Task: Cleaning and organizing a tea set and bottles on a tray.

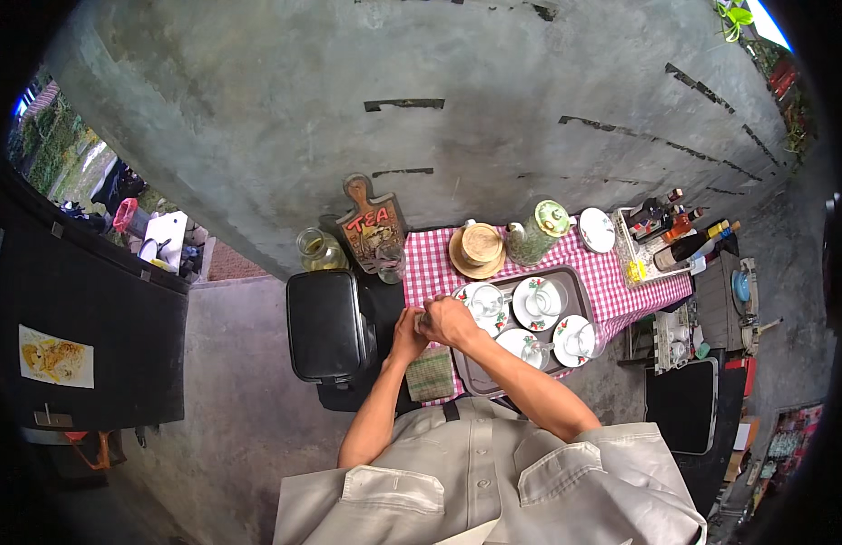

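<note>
My left hand [408, 334] and my right hand [448, 320] meet over the left part of the checked tablecloth [431, 259]. Between the fingers there seems to be something small, mostly hidden; I cannot tell what it is. Just right of them lies a brown serving tray [577, 283] with several patterned saucers [530, 320], each bearing a clear glass cup [489, 300]. Below my hands is a folded green woven cloth [429, 376]. Behind the tray stand a green patterned pot [528, 242] and a cup with a woven lid [482, 244] on a woven saucer.
Left of my hands sits a black lidded bin [325, 327]. Behind it are a glass jug [321, 251], a tea sign board [374, 228] and an upturned-looking glass [391, 264]. A patterned plate [597, 230] and a basket [625, 255] of bottles stand back right, near the concrete wall [291, 102].
</note>
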The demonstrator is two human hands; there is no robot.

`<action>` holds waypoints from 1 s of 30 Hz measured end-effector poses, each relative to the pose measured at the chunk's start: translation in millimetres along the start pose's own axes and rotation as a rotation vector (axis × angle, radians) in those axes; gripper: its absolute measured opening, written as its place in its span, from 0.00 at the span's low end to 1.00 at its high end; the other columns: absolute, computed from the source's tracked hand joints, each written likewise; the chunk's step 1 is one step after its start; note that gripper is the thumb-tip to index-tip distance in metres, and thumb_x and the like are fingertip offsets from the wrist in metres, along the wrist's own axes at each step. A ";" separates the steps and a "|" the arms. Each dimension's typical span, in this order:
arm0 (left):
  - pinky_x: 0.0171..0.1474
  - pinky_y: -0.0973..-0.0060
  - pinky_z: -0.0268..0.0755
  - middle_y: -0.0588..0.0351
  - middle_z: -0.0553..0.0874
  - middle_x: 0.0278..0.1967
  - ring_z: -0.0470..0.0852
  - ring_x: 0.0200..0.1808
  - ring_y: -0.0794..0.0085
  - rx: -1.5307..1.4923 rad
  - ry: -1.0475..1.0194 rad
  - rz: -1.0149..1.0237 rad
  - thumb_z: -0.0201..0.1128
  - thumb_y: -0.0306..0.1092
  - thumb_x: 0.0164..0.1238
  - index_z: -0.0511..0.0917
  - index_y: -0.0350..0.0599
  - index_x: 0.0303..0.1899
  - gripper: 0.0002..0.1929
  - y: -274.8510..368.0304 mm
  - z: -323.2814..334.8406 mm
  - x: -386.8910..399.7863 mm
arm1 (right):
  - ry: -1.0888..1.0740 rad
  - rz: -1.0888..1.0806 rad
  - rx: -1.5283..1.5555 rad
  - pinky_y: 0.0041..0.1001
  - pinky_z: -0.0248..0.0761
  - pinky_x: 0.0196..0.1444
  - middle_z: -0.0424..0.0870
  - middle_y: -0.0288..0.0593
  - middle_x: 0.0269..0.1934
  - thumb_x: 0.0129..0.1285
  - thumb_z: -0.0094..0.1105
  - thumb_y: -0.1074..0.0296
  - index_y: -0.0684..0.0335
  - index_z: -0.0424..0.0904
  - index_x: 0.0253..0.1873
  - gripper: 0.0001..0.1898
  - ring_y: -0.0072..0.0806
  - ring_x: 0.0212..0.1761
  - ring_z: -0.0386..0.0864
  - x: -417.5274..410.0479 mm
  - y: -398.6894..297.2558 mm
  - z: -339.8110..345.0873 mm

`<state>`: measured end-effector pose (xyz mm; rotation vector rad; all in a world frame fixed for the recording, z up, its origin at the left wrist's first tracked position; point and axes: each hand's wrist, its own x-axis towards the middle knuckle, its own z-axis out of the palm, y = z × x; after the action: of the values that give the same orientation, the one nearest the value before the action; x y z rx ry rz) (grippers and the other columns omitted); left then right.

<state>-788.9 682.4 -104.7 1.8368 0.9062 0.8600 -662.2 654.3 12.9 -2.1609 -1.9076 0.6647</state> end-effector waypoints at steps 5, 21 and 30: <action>0.46 0.60 0.72 0.45 0.78 0.40 0.78 0.44 0.48 0.073 0.010 0.035 0.70 0.24 0.43 0.71 0.43 0.44 0.23 0.9 0.5 0.3 | 0.097 -0.248 -0.038 0.41 0.75 0.43 0.81 0.56 0.29 0.46 0.63 0.62 0.69 0.79 0.42 0.19 0.49 0.42 0.79 2.9 7.8 9.4; 0.47 0.60 0.73 0.46 0.78 0.40 0.78 0.45 0.47 0.052 -0.036 -0.015 0.71 0.25 0.42 0.70 0.44 0.45 0.25 0.8 -1.9 0.4 | 0.035 -0.128 -0.028 0.41 0.77 0.41 0.82 0.60 0.31 0.46 0.63 0.62 0.72 0.79 0.38 0.18 0.50 0.37 0.81 2.6 7.2 11.4; 0.47 0.59 0.72 0.46 0.78 0.40 0.77 0.45 0.47 0.074 -0.037 -0.039 0.70 0.27 0.44 0.71 0.42 0.43 0.22 8.0 -2.8 2.1 | 0.073 -0.237 0.035 0.39 0.77 0.42 0.78 0.55 0.34 0.44 0.64 0.64 0.69 0.80 0.39 0.17 0.48 0.38 0.79 5.8 16.5 19.1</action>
<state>-788.3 682.6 -96.0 1.8860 0.9591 0.7750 -655.6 654.4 -12.1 -1.8712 -2.0525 0.5620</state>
